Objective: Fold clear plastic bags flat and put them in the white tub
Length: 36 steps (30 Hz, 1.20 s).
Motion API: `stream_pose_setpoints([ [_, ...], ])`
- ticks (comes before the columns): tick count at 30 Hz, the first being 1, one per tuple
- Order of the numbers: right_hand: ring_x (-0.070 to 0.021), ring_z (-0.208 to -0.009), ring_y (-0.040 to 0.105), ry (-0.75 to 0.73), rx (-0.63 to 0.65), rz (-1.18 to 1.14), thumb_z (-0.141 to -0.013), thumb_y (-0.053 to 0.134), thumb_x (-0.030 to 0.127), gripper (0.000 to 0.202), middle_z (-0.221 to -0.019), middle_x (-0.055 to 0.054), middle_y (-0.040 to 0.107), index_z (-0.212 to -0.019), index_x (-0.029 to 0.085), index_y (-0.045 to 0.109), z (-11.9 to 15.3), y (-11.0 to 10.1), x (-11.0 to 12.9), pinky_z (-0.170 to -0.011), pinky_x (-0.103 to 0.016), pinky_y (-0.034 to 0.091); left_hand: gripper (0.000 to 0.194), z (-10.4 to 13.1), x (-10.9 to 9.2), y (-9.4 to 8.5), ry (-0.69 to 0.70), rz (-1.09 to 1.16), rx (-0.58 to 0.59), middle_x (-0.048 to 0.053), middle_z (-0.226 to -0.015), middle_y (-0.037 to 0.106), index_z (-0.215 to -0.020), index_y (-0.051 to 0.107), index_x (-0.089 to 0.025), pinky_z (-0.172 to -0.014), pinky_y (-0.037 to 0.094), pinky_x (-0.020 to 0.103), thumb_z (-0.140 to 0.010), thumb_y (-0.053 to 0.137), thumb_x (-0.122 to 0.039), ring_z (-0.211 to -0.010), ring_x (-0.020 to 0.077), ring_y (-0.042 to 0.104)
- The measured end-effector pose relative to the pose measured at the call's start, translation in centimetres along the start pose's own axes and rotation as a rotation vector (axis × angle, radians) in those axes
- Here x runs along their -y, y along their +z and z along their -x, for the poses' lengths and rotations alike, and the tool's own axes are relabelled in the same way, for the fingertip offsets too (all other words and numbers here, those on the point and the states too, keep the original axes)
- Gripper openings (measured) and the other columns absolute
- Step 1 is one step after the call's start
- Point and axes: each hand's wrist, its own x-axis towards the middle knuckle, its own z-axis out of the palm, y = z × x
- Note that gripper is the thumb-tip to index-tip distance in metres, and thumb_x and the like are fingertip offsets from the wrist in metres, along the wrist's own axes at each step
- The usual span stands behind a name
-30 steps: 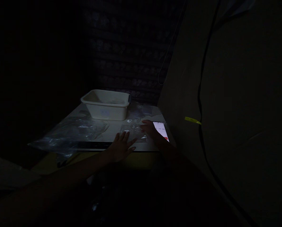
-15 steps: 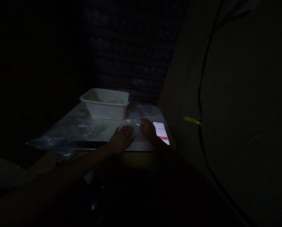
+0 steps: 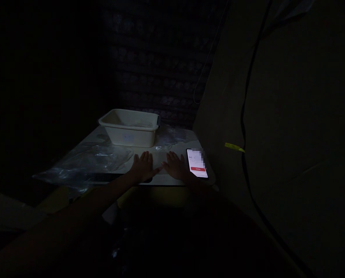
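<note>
My left hand [image 3: 141,166] lies flat on the white tabletop [image 3: 170,180], fingers stretched forward and thumb pointing right. Close beside it, my right hand [image 3: 174,166] rests palm down with fingers spread. The two thumbs nearly meet. A faint pale patch shows between the hands; it may be a flat plastic bag, but the dark hides its outline. Just left of my left hand is a loose heap of clear plastic [image 3: 99,156]. A cream plastic tub [image 3: 131,136] stands beyond the hands, with something clear inside.
A lit phone [image 3: 197,166] lies to the right of my right hand. More clear plastic [image 3: 172,135] is at the table's back right. A dark cable with a yellow tag [image 3: 233,147] hangs along the right-hand panel. The surroundings are very dark.
My right hand has drawn back from the clear plastic near the tub and spread flat. My left hand has shifted slightly left, its thumb now out to the right.
</note>
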Motion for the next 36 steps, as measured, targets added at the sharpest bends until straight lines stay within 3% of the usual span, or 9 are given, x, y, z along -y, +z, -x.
stream_pose_setpoints([
  [6, -0.0229, -0.115, 0.024, 0.081, 0.011, -0.066, -0.079, 0.024, 0.039, 0.045, -0.123, -0.013, 0.034, -0.113, 0.013, 0.038, -0.2, -1.0, -0.9, -0.09, -0.05, 0.012, 0.062, 0.1, 1.2, -1.0, -0.031, 0.045, -0.079, 0.02, -0.123, 0.03, -0.115, 0.036, -0.006, -0.085, 0.014, 0.053, -0.074, 0.023, -0.05, -0.114, 0.0311, 0.021],
  [9, -0.0211, -0.114, 0.027, 0.108, -0.068, -0.077, -0.08, 0.024, 0.034, 0.039, -0.121, -0.012, 0.037, -0.109, 0.014, 0.042, -0.5, -2.0, -1.4, -0.09, -0.047, 0.015, 0.05, 0.4, 0.8, -2.7, 0.147, 0.096, -0.166, 0.016, -0.114, 0.043, -0.107, 0.044, -0.01, -0.084, 0.025, 0.044, -0.075, 0.028, -0.045, -0.106, 0.0265, 0.036],
  [13, -0.0201, -0.112, 0.03, 0.168, -0.144, -0.083, -0.081, 0.023, 0.031, 0.036, -0.119, -0.012, 0.039, -0.107, 0.015, 0.043, -0.5, -2.9, -1.9, -0.089, -0.044, 0.018, 0.03, 1.1, -1.1, -4.2, 0.468, 0.093, -0.095, 0.01, -0.078, 0.059, -0.077, 0.058, -0.013, -0.068, 0.038, 0.028, -0.076, 0.033, -0.029, -0.074, 0.0171, 0.053],
  [17, -0.0197, -0.111, 0.03, 0.198, -0.113, -0.072, -0.082, 0.022, 0.029, 0.034, -0.117, -0.011, 0.041, -0.103, 0.016, 0.047, -0.2, -3.3, -2.1, -0.089, -0.045, 0.018, 0.019, 1.4, -2.6, -3.8, 0.532, -0.018, -0.077, 0.01, -0.069, 0.059, -0.07, 0.057, -0.011, -0.058, 0.038, 0.029, -0.07, 0.039, -0.016, -0.064, 0.0182, 0.054],
  [22, -0.0184, -0.11, 0.031, 0.187, -0.121, -0.086, -0.081, 0.024, 0.027, 0.032, -0.116, -0.009, 0.043, -0.101, 0.018, 0.047, 0.1, -3.9, -2.2, -0.089, -0.044, 0.019, 0.021, 1.2, -3.2, -3.3, 0.558, -0.075, -0.063, 0.012, -0.074, 0.06, -0.075, 0.057, -0.011, -0.059, 0.038, 0.031, -0.066, 0.039, -0.005, -0.068, 0.0204, 0.055],
  [25, -0.0185, -0.11, 0.032, 0.191, -0.136, -0.199, -0.08, 0.026, 0.026, 0.03, -0.114, -0.009, 0.045, -0.098, 0.018, 0.049, 0.0, -3.9, -2.4, -0.09, -0.046, 0.016, 0.019, 1.1, -3.0, -3.6, 0.499, 0.032, -0.07, 0.013, -0.076, 0.06, -0.074, 0.057, -0.01, -0.061, 0.038, 0.03, -0.068, 0.04, -0.008, -0.068, 0.0199, 0.055],
  [27, -0.0178, -0.109, 0.033, 0.208, -0.148, -0.392, -0.079, 0.029, 0.025, 0.028, -0.112, -0.008, 0.047, -0.095, 0.017, 0.05, -0.3, -3.8, -2.8, -0.091, -0.043, 0.015, 0.017, 1.0, -2.4, -4.2, 0.411, 0.245, -0.07, 0.011, -0.07, 0.061, -0.067, 0.058, -0.011, -0.06, 0.038, 0.028, -0.069, 0.042, -0.016, -0.066, 0.0189, 0.055],
  [32, -0.0146, -0.093, 0.049, 0.377, -0.141, -0.984, -0.08, 0.02, 0.034, 0.037, -0.096, -0.006, 0.057, -0.092, 0.017, 0.05, -1.8, -3.8, -3.7, -0.079, -0.029, 0.037, 0.011, 0.4, 0.3, -6.2, -0.029, 1.189, -0.116, 0.001, -0.058, 0.059, -0.058, 0.057, -0.014, -0.054, 0.039, 0.02, -0.058, 0.051, -0.024, -0.055, 0.0121, 0.053],
  [36, -0.0172, -0.084, 0.054, 0.401, 0.058, -1.428, -0.078, 0.011, 0.047, 0.055, -0.087, -0.01, 0.059, -0.091, 0.012, 0.051, -1.8, -4.5, -3.0, -0.069, -0.031, 0.042, 0.01, 0.1, 2.0, -6.5, -0.263, 1.666, -0.216, -0.002, -0.053, 0.055, -0.06, 0.055, -0.015, -0.046, 0.037, 0.018, -0.056, 0.051, -0.024, -0.047, 0.0086, 0.048],
])
